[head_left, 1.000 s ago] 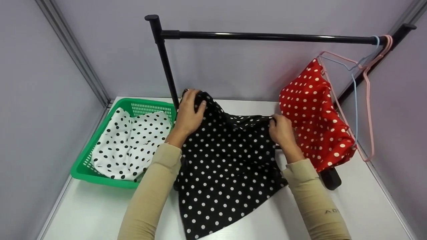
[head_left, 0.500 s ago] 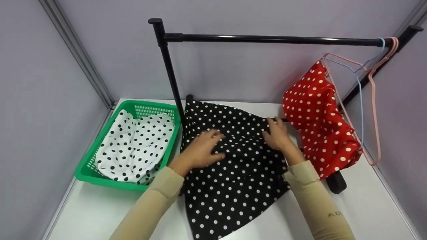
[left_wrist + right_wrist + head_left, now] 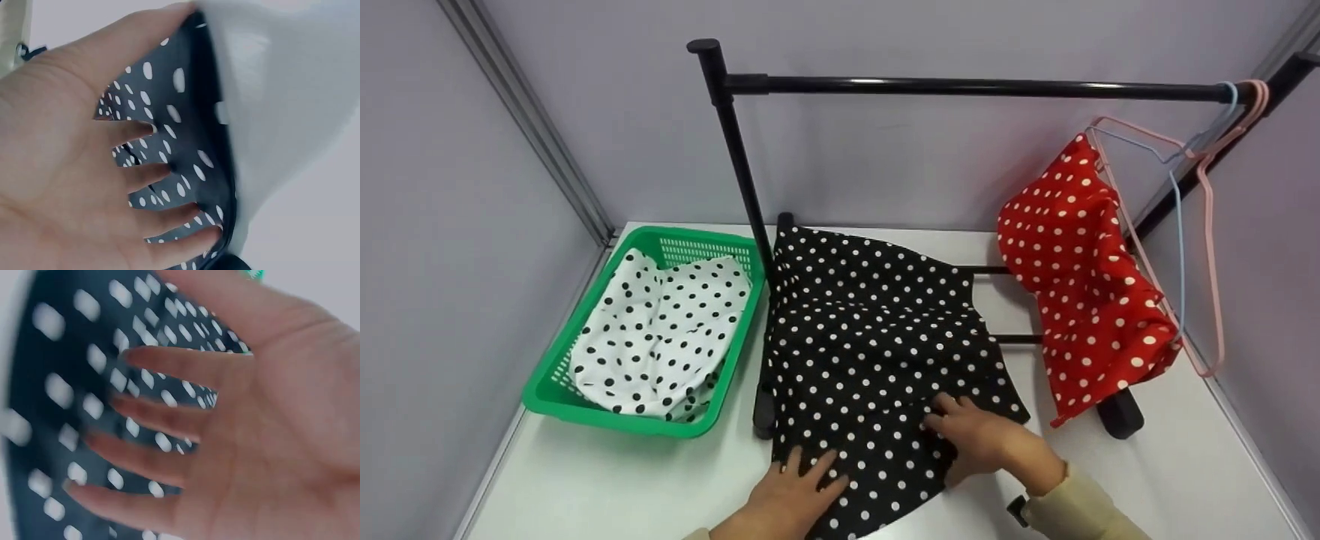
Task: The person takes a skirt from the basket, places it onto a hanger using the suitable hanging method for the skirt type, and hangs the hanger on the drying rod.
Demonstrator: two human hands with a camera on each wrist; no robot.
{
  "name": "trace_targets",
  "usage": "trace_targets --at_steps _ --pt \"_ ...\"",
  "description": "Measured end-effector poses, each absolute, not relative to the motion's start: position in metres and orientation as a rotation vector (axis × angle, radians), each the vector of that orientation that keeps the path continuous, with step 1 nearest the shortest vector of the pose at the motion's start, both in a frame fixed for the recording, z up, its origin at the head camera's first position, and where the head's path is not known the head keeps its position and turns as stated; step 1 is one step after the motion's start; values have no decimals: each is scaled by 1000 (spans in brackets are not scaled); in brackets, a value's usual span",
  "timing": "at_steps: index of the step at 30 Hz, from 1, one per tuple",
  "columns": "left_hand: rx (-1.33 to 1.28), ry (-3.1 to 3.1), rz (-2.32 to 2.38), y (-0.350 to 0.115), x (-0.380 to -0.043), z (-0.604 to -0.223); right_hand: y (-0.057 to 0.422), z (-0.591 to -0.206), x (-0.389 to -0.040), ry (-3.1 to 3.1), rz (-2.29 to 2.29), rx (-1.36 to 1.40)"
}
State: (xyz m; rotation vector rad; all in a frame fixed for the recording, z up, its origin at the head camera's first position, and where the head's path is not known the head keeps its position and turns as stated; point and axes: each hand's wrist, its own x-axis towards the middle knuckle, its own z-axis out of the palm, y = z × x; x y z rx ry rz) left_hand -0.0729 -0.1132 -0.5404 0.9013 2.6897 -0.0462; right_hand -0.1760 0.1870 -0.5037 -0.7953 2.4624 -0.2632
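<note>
A black cloth with white dots [image 3: 877, 352] lies spread over the table, its far end draped at the base of a black rack. On its near left edge rests my left hand [image 3: 787, 495], fingers straight and spread. My right hand [image 3: 979, 439] touches the cloth's near right part with its fingers outstretched. In the left wrist view, the fingertips of the left hand [image 3: 107, 169] reach the dark cloth [image 3: 185, 129] near its edge. The right wrist view has the right hand [image 3: 225, 422] with parted, extended fingers against the dotted fabric [image 3: 84, 377].
Left of the cloth stands a green basket [image 3: 607, 427] holding a white cloth with black dots [image 3: 660, 337]. The rack's top bar [image 3: 960, 88] crosses behind. At its right end hang a blue hanger [image 3: 1179, 247], pink hangers [image 3: 1213, 277] and a red dotted cloth [image 3: 1080, 285].
Both hands have let go of the black cloth's far edge and drawn back to its near part. The cloth's lifted far end now lies flatter.
</note>
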Motion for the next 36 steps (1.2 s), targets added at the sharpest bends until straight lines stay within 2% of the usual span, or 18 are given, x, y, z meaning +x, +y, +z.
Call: trace_targets --at_steps 6,10,18,21,26,31,36 --pt "849 2937 -110 -117 -86 -550 185 -523 -170 2571 -255 -850" --pt "773 3066 -28 -117 -103 -541 189 -524 -175 2584 -289 -885" --pt "798 3136 867 -121 -131 -491 185 -537 -170 2710 -364 -970" --pt "811 3137 1030 -127 -136 -472 173 -546 -164 2762 -382 -1009" --pt "707 3171 904 -152 -135 -451 152 -551 -160 2732 -340 -1123" --pt "523 3001 467 -176 -122 -441 152 -547 -160 2692 -266 -1104" --pt "437 2898 5 -152 -106 -431 151 -547 -160 2682 -210 -1130"
